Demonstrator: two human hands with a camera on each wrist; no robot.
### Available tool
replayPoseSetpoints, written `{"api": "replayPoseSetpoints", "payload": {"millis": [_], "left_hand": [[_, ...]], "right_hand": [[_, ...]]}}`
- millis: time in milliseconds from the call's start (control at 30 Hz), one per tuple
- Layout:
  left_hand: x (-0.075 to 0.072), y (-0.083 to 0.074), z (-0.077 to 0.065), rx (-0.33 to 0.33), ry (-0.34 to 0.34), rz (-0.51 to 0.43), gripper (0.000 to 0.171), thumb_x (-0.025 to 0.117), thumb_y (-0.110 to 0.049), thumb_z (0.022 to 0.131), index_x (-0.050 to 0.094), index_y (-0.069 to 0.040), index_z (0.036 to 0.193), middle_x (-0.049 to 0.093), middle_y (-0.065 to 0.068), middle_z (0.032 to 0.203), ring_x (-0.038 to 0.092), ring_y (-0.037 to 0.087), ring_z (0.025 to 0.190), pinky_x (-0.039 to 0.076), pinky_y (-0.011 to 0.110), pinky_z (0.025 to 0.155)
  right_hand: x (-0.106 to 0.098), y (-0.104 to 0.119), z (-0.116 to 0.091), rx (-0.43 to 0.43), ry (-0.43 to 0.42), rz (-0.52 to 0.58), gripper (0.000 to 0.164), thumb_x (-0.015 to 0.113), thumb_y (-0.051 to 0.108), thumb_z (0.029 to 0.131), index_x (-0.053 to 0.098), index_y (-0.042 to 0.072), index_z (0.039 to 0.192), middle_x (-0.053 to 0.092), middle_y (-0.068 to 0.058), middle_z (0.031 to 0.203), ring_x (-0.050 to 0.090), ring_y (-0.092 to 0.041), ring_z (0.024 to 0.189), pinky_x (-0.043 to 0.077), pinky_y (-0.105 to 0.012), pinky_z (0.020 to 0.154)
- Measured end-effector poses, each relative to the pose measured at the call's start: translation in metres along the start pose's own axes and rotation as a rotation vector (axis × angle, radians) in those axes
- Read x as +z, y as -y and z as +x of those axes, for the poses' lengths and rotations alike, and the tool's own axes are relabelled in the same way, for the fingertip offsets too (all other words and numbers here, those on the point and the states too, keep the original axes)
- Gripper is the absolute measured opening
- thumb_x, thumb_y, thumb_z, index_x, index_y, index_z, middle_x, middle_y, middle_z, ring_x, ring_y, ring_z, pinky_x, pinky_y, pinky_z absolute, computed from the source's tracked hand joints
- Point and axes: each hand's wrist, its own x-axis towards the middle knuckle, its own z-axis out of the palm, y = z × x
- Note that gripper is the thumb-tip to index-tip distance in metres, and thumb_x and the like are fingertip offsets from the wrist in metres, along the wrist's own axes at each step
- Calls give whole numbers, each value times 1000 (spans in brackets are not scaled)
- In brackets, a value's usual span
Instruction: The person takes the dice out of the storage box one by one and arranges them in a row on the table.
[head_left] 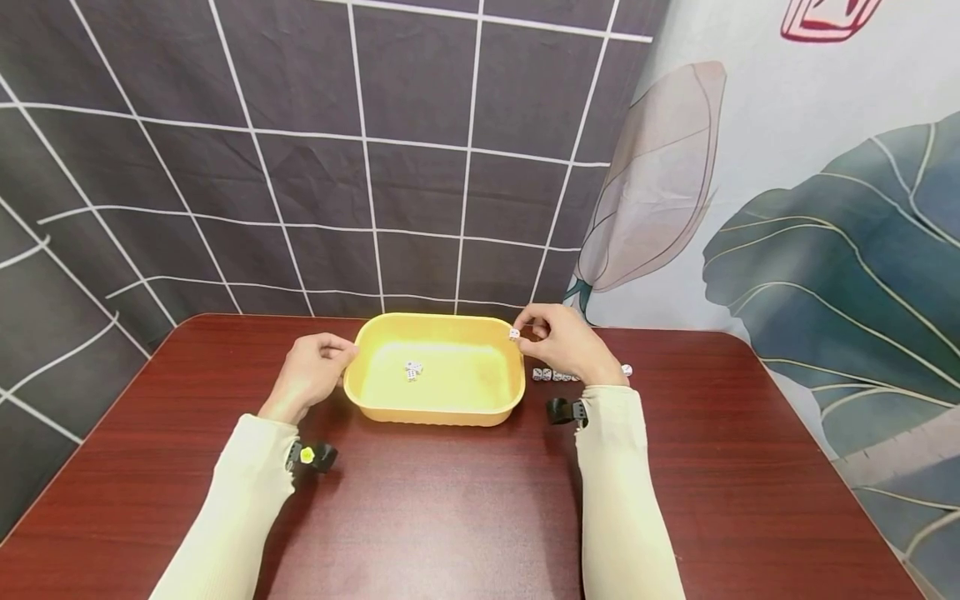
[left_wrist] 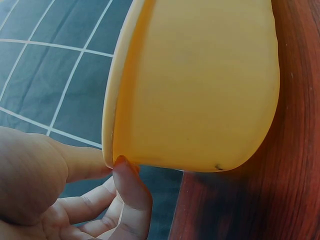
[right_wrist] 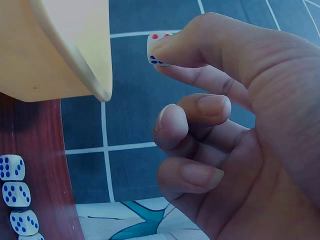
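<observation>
A yellow plastic basin [head_left: 435,416] stands on the table with a few white dice [head_left: 412,369] grouped on its floor, left of the middle. My left hand [head_left: 312,372] pinches the basin's left end at the rim; in the left wrist view the thumb and a finger [left_wrist: 131,192] meet at the lip. Beside the right end, my right hand [head_left: 562,340] holds a white die [head_left: 514,334] between thumb and index finger, level with the rim. Red and blue pips show on that die in the right wrist view, and the other fingers curl loosely below.
A row of white dice [head_left: 547,375] with blue pips lies on the dark red table [head_left: 465,508] right of the basin, partly hidden by my right hand. One more die [head_left: 627,369] shows beyond the wrist. A dark gridded cloth [head_left: 420,192] hangs behind the table.
</observation>
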Motion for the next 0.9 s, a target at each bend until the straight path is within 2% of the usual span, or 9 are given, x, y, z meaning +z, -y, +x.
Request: {"api": "replayPoseSetpoints", "payload": {"millis": [433,900], "left_hand": [[0,1,0,0,-2,0,29,57,-12,101,67,9,118,72,25,105,64,11,69,55,20,64],[0,1,0,-2,-1,-2,29,58,-13,101,66,9,118,71,25,105,64,12,69,55,20,63]], "right_hand": [[-9,-12,-7,48,-4,-5,9,71,17,89,72,17,98,44,1,69,44,-15,65,39,-30,65],[-21,-40,-19,105,-59,9,10,71,19,91,70,16,101,45,1,70,46,-17,66,41,-31,65]]}}
